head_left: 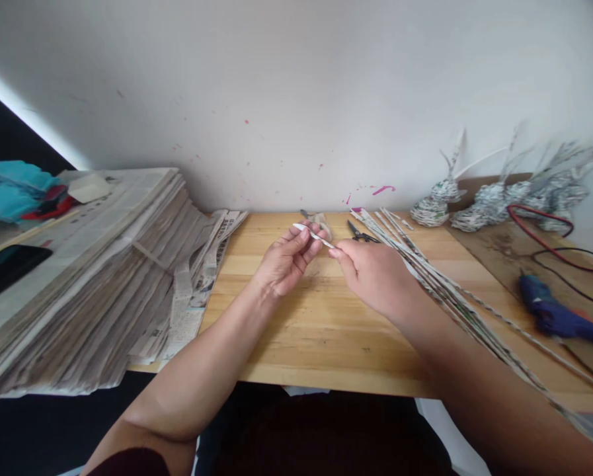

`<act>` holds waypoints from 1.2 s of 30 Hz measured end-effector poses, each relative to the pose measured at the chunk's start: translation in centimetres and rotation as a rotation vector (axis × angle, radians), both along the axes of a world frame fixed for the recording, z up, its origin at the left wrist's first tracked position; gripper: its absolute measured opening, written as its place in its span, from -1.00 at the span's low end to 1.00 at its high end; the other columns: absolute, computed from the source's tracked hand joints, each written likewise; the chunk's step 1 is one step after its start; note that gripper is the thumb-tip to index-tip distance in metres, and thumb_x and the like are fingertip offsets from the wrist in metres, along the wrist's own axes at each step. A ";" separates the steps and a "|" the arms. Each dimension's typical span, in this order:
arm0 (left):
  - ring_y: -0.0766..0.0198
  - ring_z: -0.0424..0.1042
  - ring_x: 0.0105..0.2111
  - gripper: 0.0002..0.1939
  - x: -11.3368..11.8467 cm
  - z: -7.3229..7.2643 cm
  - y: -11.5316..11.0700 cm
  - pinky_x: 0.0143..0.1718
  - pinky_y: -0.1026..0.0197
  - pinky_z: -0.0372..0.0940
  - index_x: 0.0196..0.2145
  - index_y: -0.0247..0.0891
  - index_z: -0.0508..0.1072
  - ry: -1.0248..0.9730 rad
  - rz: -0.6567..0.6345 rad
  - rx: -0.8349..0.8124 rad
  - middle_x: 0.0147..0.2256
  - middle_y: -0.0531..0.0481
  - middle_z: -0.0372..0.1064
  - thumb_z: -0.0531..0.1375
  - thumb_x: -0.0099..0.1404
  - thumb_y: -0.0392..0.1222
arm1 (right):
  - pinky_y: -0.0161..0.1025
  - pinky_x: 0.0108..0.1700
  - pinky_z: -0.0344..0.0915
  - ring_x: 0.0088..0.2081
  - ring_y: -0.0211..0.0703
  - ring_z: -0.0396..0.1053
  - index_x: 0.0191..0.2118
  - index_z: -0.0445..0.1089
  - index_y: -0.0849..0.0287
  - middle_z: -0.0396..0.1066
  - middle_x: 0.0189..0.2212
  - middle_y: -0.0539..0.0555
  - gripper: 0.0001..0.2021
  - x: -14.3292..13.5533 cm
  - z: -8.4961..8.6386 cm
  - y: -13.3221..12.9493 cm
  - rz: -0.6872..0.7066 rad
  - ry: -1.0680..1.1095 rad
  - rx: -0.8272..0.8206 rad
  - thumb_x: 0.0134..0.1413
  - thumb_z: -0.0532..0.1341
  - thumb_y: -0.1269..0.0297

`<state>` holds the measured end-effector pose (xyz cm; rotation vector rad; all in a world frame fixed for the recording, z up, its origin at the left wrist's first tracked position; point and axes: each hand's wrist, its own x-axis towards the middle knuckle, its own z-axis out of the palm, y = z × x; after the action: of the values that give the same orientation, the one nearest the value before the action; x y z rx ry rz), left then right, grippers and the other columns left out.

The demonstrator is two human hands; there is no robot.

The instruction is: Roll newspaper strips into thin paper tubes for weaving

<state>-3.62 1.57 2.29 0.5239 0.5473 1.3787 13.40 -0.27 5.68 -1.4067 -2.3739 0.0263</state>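
Observation:
Above the middle of the wooden table, a thin rolled paper tube slants between my two hands. Its pale tip points up and left. My left hand pinches it near that tip, with thumb and fingers closed around it. The other end runs into my right hand, whose thumb and fingers are closed on it; most of those fingers are turned away from view. Just behind my right hand lie black-handled pliers or cutters. A bundle of long rolled paper sticks passes under and beside my right forearm.
A tall newspaper stack stands left, bearing a phone and a blue cloth-like thing. Loose newspaper strips lie beside it. At right are woven paper figures, a blue glue gun and a red cable.

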 end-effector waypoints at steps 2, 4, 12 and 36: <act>0.33 0.55 -0.20 -0.85 0.1 0.1 -0.1 -0.16 0.38 0.44 -0.28 -0.33 0.50 0.008 -0.011 -0.014 -0.25 -0.04 0.52 0.15 0.31 -0.46 | -0.22 -0.41 -0.03 -0.49 -0.16 0.33 -0.34 0.42 0.20 0.47 -0.49 0.10 -0.65 0.0 0.2 0.0 -0.006 -0.014 -0.031 0.34 -0.03 0.19; 0.33 0.55 -0.20 -0.85 0.1 0.1 -0.2 -0.15 0.37 0.44 -0.27 -0.33 0.51 0.014 -0.035 -0.002 -0.24 -0.04 0.51 0.14 0.32 -0.43 | -0.22 -0.39 0.00 -0.46 -0.14 0.36 -0.31 0.44 0.21 0.49 -0.46 0.12 -0.65 0.0 0.3 -0.1 0.002 0.005 -0.064 0.34 -0.03 0.20; 0.32 0.54 -0.16 -0.87 0.4 0.1 -0.4 -0.08 0.36 0.42 -0.24 -0.35 0.52 0.053 -0.056 -0.009 -0.22 -0.07 0.50 0.16 0.34 -0.37 | -0.28 -0.35 0.08 -0.46 -0.23 0.35 -0.28 0.50 0.17 0.49 -0.46 0.05 -0.61 0.4 1.0 -0.1 0.082 0.185 -0.250 0.36 -0.04 0.21; 0.39 0.54 -0.27 -0.84 0.3 0.6 -0.7 -0.26 0.46 0.44 -0.32 -0.34 0.50 -0.008 -0.061 -0.020 -0.33 0.00 0.47 0.12 0.35 -0.41 | -0.37 -0.65 -0.13 -0.71 -0.38 -0.12 -0.25 0.24 0.13 -0.01 -0.66 -0.20 -0.73 1.5 -0.1 -2.2 0.096 1.073 -1.285 0.27 0.02 0.03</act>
<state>-3.27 0.86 2.92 0.5149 0.5333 1.3155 14.92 -2.44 5.62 -1.1002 -1.3401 2.0047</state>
